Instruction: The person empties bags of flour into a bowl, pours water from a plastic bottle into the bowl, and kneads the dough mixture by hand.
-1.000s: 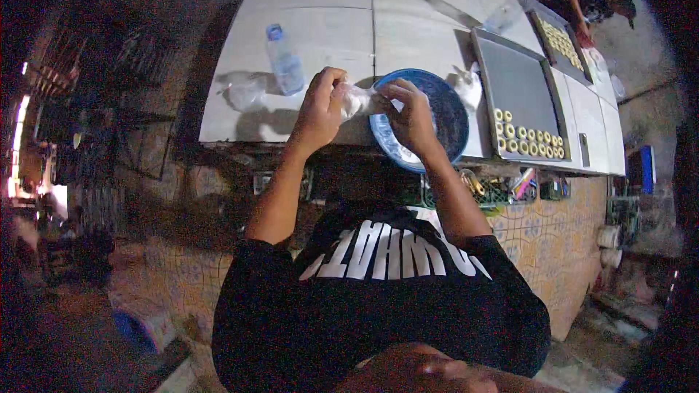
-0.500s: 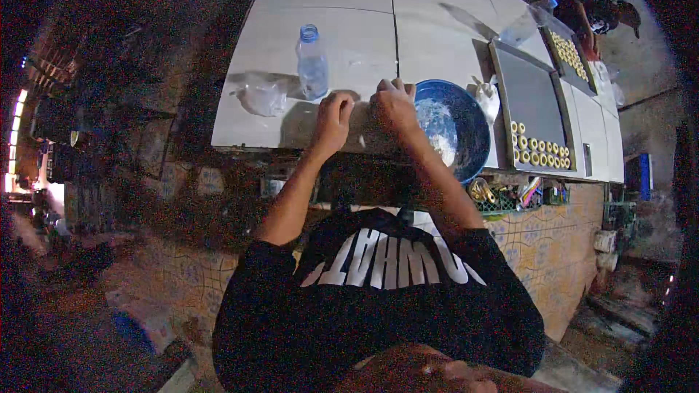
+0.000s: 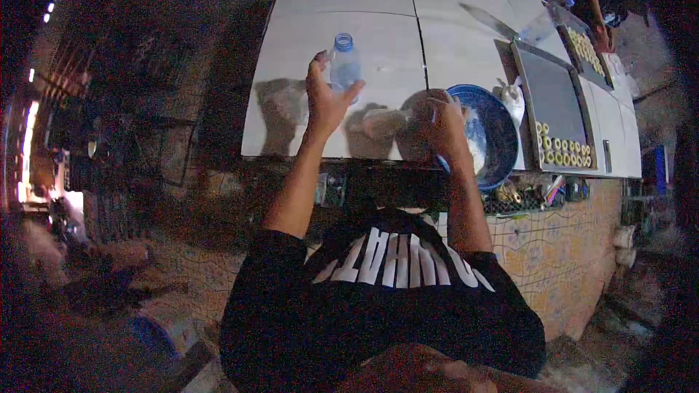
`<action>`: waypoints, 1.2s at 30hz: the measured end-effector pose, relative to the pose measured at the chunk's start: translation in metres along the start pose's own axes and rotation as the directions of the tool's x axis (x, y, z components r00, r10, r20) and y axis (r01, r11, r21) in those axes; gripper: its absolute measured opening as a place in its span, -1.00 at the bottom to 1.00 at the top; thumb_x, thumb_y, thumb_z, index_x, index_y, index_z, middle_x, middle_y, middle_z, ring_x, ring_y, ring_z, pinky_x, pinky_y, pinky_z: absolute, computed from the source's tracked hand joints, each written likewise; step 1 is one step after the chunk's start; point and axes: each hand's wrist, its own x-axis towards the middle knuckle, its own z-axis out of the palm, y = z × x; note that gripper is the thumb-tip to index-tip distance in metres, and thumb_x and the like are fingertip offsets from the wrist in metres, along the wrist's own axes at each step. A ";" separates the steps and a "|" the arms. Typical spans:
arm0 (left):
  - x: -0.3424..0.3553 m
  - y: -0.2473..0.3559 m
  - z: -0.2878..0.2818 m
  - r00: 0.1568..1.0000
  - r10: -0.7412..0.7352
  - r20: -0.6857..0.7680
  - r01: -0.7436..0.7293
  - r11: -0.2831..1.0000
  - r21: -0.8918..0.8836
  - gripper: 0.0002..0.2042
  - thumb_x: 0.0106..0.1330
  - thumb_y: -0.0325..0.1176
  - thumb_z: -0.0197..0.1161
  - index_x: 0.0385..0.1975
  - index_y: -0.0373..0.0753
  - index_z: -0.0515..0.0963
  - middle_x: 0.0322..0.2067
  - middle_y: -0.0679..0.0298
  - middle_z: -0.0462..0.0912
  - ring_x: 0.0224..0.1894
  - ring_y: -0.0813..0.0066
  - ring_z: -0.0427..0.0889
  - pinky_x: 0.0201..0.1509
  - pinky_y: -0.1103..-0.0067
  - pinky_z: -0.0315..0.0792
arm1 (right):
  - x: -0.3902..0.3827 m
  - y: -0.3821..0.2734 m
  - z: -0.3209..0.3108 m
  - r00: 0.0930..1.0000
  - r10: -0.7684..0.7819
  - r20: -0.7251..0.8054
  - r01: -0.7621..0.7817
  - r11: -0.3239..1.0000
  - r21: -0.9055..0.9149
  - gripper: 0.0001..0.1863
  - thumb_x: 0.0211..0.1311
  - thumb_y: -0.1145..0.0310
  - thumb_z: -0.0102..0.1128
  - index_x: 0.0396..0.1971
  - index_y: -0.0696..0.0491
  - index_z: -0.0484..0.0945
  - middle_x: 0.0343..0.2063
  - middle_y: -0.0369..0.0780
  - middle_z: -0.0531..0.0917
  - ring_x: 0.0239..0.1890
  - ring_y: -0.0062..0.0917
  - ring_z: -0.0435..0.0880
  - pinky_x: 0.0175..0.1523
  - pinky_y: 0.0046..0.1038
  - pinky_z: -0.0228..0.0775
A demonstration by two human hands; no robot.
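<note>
Left hand (image 3: 329, 104) has moved up to the clear bottle (image 3: 346, 71), fingers (image 3: 318, 67) spread

Before me: white table (image 3: 459, 58), upper centre to right. I note ochre patterned tiles (image 3: 561, 255) at lower right, bright strip of light (image 3: 28, 145) at far left, deep shadow upper left.

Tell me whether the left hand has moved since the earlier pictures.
Yes: judged against the tabletop seams, the left hand has moved leftward and forward, up to the bottle.
</note>
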 end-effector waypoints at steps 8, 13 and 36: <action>0.016 0.007 0.018 0.962 -0.096 0.255 0.175 0.935 -0.309 -0.55 -0.01 -0.39 0.49 -0.14 -0.27 0.43 -0.29 0.15 0.65 -0.24 0.31 0.64 -0.11 0.41 0.50 | -0.020 0.034 -0.019 0.996 0.089 0.006 -0.073 0.778 0.624 -0.77 0.16 0.35 0.30 -0.24 0.16 0.66 -0.24 -0.21 0.66 -0.19 -0.51 0.59 -0.08 -0.51 0.36; 0.020 0.025 0.026 0.978 0.031 0.208 0.037 0.949 -0.313 -0.57 -0.03 -0.42 0.50 -0.17 -0.24 0.44 -0.32 0.13 0.65 -0.28 0.25 0.67 -0.18 0.41 0.52 | -0.025 0.045 -0.021 0.989 0.142 -0.038 -0.069 0.675 0.735 -0.75 0.16 0.24 0.33 -0.27 0.10 0.68 -0.31 -0.25 0.69 -0.28 -0.57 0.61 -0.18 -0.50 0.43; -0.042 0.236 0.152 0.456 0.655 0.603 -0.270 0.747 -0.607 -0.34 -0.11 -0.31 0.48 0.08 -0.16 0.36 0.10 0.01 0.45 0.21 0.00 0.40 0.29 0.23 0.29 | -0.067 0.175 -0.053 0.878 0.249 0.408 -0.057 -0.793 0.607 -0.71 0.39 0.26 0.00 -0.03 0.10 0.49 -0.06 -0.08 0.61 -0.01 -0.37 0.63 0.06 -0.25 0.57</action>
